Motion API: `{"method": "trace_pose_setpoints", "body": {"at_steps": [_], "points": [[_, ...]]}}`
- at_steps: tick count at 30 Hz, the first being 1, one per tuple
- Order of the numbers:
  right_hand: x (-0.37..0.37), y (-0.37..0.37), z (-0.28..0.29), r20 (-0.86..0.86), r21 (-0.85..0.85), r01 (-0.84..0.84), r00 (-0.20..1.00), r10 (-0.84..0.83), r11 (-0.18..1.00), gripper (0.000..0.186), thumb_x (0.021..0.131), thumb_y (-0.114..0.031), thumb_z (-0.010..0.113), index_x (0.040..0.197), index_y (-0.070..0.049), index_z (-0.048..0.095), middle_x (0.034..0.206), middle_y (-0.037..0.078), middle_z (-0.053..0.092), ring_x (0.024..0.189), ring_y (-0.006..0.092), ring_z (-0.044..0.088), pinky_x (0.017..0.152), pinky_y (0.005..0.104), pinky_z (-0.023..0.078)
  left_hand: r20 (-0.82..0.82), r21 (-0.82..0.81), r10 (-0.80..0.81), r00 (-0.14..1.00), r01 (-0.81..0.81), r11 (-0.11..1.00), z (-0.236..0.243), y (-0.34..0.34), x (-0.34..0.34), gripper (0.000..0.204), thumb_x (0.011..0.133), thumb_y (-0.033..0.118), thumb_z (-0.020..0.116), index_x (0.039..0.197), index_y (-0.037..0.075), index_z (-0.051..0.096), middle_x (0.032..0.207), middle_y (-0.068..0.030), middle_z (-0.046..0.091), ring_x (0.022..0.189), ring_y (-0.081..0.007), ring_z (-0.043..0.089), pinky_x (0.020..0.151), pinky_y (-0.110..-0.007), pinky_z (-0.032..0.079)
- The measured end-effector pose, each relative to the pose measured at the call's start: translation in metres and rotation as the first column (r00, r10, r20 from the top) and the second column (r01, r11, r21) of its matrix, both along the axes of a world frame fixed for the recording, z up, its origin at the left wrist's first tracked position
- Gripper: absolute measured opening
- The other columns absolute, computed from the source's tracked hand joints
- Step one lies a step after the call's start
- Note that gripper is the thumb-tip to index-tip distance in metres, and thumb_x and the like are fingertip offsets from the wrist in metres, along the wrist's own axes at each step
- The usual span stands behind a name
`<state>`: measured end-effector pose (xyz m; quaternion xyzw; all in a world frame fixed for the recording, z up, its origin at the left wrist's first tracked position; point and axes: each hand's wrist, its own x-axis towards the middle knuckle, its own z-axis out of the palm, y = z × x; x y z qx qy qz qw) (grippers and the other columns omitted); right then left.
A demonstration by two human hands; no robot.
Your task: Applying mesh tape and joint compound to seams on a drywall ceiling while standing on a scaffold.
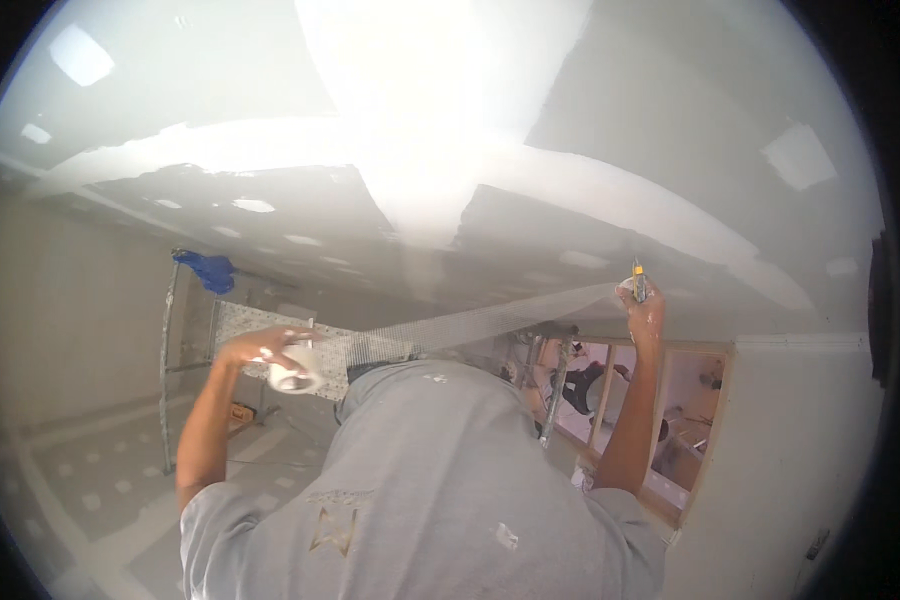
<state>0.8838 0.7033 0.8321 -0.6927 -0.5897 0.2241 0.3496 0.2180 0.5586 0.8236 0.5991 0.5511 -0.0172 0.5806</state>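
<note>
My left hand [260,349] grips a roll of white tape [303,378], its fingers curled over the roll. A long, see-through strip of mesh tape [500,318] stretches from the roll up to my right hand [644,315]. That hand holds a yellow-and-grey utility knife [639,278] upright, along with the far end of the strip, below the plasterboard ceiling [560,230] with its white filled joints and patches.
A metal scaffold [165,370] with a blue cloth [210,270] and a speckled plank [235,325] stands at left, another post [553,400] at right. A wooden-framed opening [690,440] shows dark shapes I cannot make out. A patched surface [120,480] lies lower left.
</note>
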Motion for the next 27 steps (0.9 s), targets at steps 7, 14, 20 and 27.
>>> {"method": "trace_pose_setpoints", "body": {"at_steps": [7,14,20,27], "points": [[0.134,0.002,-0.086,0.067,0.069,0.101,0.992,-0.106,0.992,0.017,0.083,-0.01,0.078,0.093,0.0,0.068,0.076,0.008,0.068,0.069,0.021,0.06,0.069,0.0374,0.049,0.111,-0.152,0.262,0.959,-0.244,0.958,0.016,-0.021,-0.148,0.083,0.063,0.026,0.084,0.136,-0.003,0.058,0.134,-0.0209,0.061,0.118,-0.0335,0.061,0.103,-0.04,0.051],[0.213,-0.032,-0.108,0.43,0.379,0.284,0.789,-0.439,0.881,0.029,0.083,-0.011,0.077,0.108,0.002,0.069,0.093,0.021,0.071,0.087,0.0421,0.067,0.08,0.0474,0.052,0.176,-0.338,0.453,0.874,-0.379,0.862,0.054,-0.012,-0.147,0.074,0.069,0.02,0.085,0.132,-0.008,0.058,0.125,-0.0187,0.066,0.109,-0.0261,0.066,0.095,-0.034,0.053],[0.072,-0.053,-0.009,0.605,0.186,0.177,0.755,-0.254,0.967,0.039,0.083,-0.019,0.08,0.117,-0.001,0.072,0.101,0.019,0.074,0.094,0.0372,0.069,0.084,0.0461,0.053,0.341,-0.017,0.203,0.918,-0.21,0.978,0.139,0.027,0.003,0.064,0.07,0.005,0.081,0.131,0.001,0.062,0.117,-0.0104,0.071,0.106,-0.0196,0.066,0.09,-0.033,0.053],[-0.192,-0.067,0.063,-0.764,-0.159,-0.606,0.576,0.291,0.78,0.039,0.087,-0.029,0.084,0.111,-0.003,0.068,0.078,0.001,0.065,0.065,0.0093,0.061,0.055,0.0271,0.05,0.188,0.526,-0.27,0.944,0.136,0.84,0.222,0.049,0.136,0.071,0.066,0.016,0.093,0.129,0.008,0.063,0.111,-0.0068,0.072,0.098,-0.0218,0.071,0.084,-0.036,0.054]]}}
